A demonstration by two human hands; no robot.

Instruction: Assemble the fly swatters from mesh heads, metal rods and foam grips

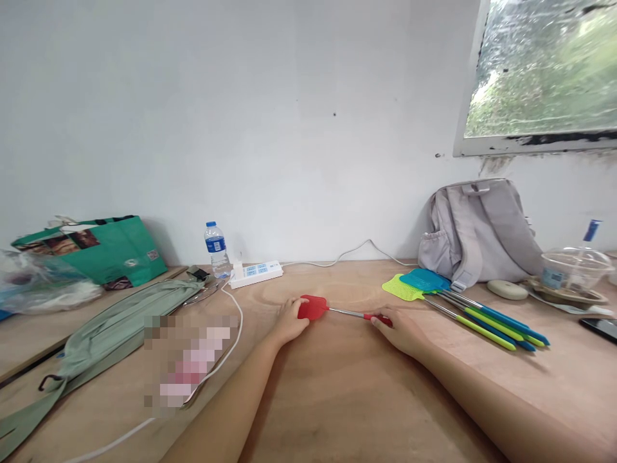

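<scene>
A red fly swatter (315, 307) with a metal shaft lies low over the wooden table, its head to the left and its handle to the right. My left hand (290, 320) grips the left edge of the swatter's head, thumb toward me. Around the red handle my right hand (396, 326) is closed, hiding most of it. To the right of that hand lie several more fly swatters in a bunch, with yellow-green heads (399, 288) and blue heads (424, 280), their handles pointing toward the right front.
A power strip (256, 274) with a white cable and a water bottle (218, 251) stand by the wall. On the left are a grey-green strap bag (116, 328) and a green bag (120, 251). A grey backpack (482, 231), plastic cup (573, 270) and dark phone (600, 329) occupy the right.
</scene>
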